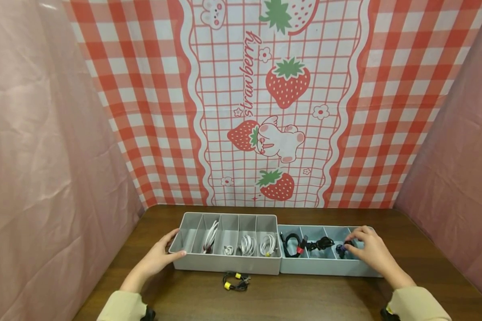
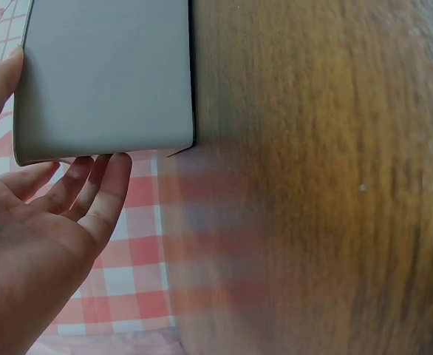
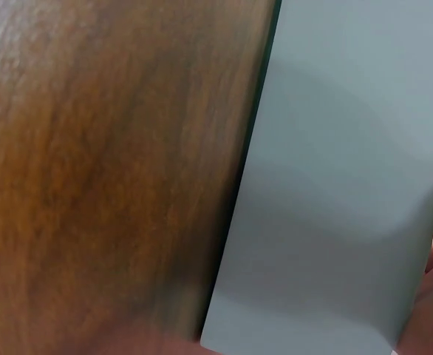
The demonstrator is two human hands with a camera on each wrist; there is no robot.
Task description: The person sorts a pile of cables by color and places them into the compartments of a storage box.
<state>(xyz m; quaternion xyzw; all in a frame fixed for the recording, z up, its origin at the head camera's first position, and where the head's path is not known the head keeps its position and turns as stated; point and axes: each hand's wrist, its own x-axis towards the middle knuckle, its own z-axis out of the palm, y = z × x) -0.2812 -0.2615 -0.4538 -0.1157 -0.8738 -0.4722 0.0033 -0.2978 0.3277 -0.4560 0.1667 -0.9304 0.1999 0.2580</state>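
In the head view my left hand [image 1: 157, 255] holds the left end of a grey divided box [image 1: 229, 264]; the left wrist view shows its thumb at the upper edge and fingertips against the end wall of the grey box [image 2: 106, 74]. My right hand [image 1: 368, 245] reaches over the right end of a blue-grey divided box [image 1: 325, 267]. Its thumb and index finger pinch a dark coiled cable [image 1: 340, 250] in a right-hand compartment. The right wrist view shows mainly the front wall of the blue-grey box [image 3: 335, 177], which hides most of that hand.
Coiled white cables [image 1: 247, 245] lie in the grey box's compartments; its leftmost is bare. Black cables [image 1: 320, 244] fill the blue-grey box's left compartments. A black cable with yellow bands [image 1: 236, 281] lies on the wooden table [image 1: 201, 298] before the boxes. A checked strawberry cloth [image 1: 160, 111] hangs behind.
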